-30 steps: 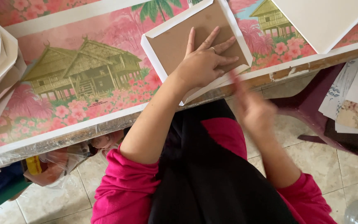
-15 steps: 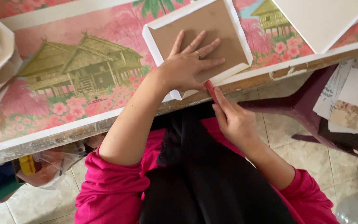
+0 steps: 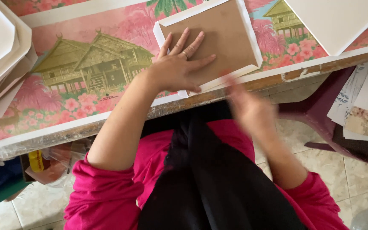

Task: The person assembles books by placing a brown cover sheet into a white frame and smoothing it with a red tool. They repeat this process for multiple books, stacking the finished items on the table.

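Brown board (image 3: 218, 38) under left hand (image 3: 176, 70), right hand (image 3: 248, 108) blurred

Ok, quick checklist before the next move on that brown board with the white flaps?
1. Left hand flat on brown board: ok.
2. Board sits inside the white paper wrap, flaps folded over the edges: ok.
3. Near corner of the wrap within the table edge: not ok, it overhangs slightly.
4. Right hand position: cannot tell, motion-blurred, off the board.
5. Right hand holding anything: cannot tell.
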